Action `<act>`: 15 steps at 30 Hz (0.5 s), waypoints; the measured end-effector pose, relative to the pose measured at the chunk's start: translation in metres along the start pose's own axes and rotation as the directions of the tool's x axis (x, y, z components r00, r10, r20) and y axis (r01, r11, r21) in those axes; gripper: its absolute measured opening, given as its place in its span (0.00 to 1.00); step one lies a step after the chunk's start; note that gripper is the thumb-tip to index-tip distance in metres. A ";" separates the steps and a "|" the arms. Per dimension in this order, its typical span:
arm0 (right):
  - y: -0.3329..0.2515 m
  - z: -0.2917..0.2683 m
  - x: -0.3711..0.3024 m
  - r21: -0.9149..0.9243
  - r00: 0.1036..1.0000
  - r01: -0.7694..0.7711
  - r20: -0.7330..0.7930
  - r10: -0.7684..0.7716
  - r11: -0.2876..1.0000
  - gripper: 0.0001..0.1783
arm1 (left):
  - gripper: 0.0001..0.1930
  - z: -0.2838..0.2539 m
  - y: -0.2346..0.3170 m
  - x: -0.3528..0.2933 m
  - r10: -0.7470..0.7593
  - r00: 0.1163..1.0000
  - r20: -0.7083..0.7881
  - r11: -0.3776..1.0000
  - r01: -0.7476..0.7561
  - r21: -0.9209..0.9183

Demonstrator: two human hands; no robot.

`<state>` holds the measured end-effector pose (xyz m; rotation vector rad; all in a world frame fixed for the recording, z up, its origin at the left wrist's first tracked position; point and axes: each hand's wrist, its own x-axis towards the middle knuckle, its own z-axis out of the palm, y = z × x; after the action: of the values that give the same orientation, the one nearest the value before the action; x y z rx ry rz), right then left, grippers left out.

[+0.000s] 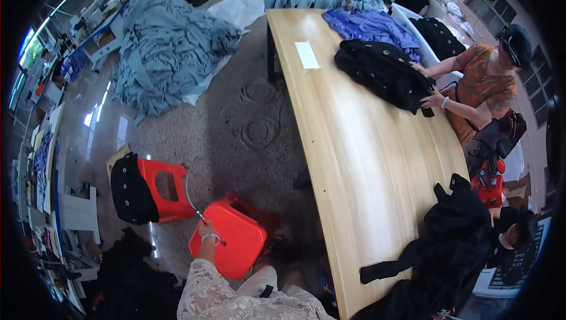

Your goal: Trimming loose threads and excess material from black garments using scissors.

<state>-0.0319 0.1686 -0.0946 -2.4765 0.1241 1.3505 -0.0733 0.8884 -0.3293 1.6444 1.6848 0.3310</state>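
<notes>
My left hand (206, 228), with a pale band at its wrist, is closed around the end of a thin grey hose (189, 189) near a metal fitting (200, 215). The exact form of the held part is hard to make out. Below and beside this hand is the red seat of a plastic stool (236, 243). Another red stool (168, 188) stands just beyond, with a black buttoned garment (131, 190) draped over its left side. My right hand does not show.
A long wooden table (354, 161) fills the right. Black garments (448, 243) lie on its near end. Across it, a co-worker in an orange top handles a black jacket (380, 72). A heap of blue-grey fabric (168, 55) and a coiled hose (259, 131) lie on the floor.
</notes>
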 end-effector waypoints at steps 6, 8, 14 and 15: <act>0.074 0.057 0.065 -0.043 0.835 0.468 -0.306 -0.457 0.883 0.18 | 0.16 -0.031 0.069 0.025 0.223 0.943 -0.245 0.972 -0.196 0.131; -0.048 0.001 0.019 0.109 0.980 0.101 -0.180 -0.080 0.989 0.20 | 0.19 -0.071 0.087 0.043 0.308 0.929 -0.204 0.949 -0.285 0.136; -0.097 -0.037 0.001 0.206 0.983 0.114 -0.166 -0.080 0.972 0.20 | 0.19 -0.123 0.173 0.039 0.592 0.802 -0.075 0.762 -0.527 0.377; -0.096 -0.036 0.004 0.206 0.968 0.174 -0.215 -0.128 0.963 0.20 | 0.19 -0.125 0.193 0.030 0.608 0.792 -0.062 0.750 -0.546 0.373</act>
<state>0.0210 0.2483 -0.0573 -2.3709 0.1214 0.9663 -0.0078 0.9824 -0.1274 2.4672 1.3560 0.5243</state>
